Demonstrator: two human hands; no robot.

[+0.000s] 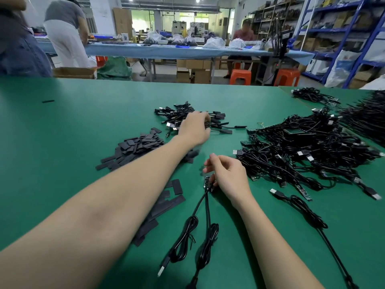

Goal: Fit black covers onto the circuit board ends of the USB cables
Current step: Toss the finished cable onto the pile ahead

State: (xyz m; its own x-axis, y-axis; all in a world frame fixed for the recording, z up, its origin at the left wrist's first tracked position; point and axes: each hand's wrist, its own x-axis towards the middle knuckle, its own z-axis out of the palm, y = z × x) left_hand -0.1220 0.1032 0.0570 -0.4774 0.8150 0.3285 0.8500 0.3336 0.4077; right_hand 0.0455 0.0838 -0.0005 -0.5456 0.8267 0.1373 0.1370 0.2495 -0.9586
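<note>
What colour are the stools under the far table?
The stools are orange, seen in the head view.

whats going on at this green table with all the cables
A person is fitting black covers onto USB cables. The left hand reaches out to the far pile of finished cables, apparently setting one down. The right hand pinches the bare circuit board ends of two cables trailing toward the viewer. Loose black covers lie at left; a big tangle of uncovered cables waits at right.
</note>
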